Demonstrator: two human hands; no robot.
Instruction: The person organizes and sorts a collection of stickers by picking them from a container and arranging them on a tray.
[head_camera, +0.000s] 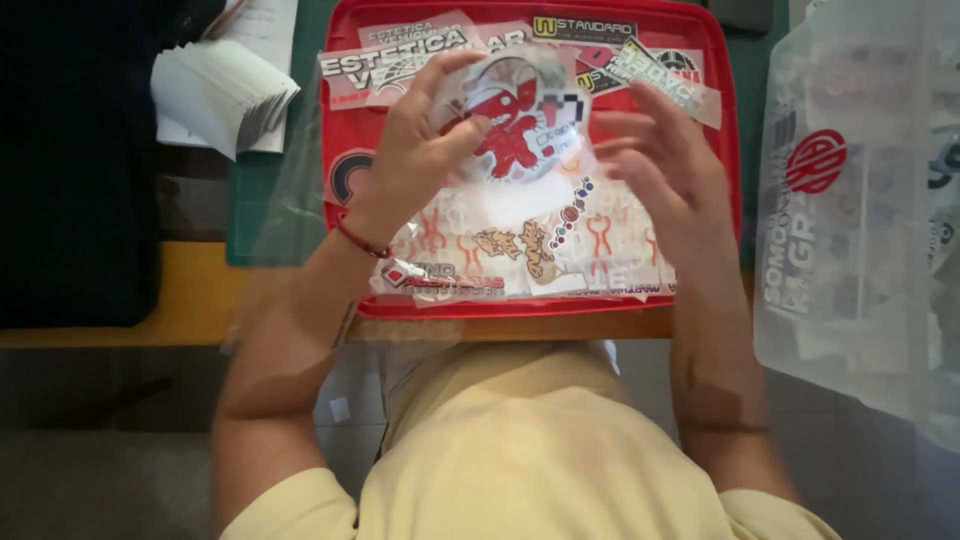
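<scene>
Above the red tray (350, 180), the left hand (420, 150) pinches a round sticker (515, 120); the right hand (665, 165), seemingly open though blurred, hovers just beside it.

one red tray (345, 60), two hands, one paper stack (215, 95), one clear plastic bag (860, 230)

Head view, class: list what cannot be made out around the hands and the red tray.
- Right hand: motion-blurred, so its grip is unclear.
- Round sticker in the left hand: thumb covers part of it.
- Red tray: its floor is hidden beneath stickers and hands.
- Clear plastic bag: cut off by the right edge.
</scene>
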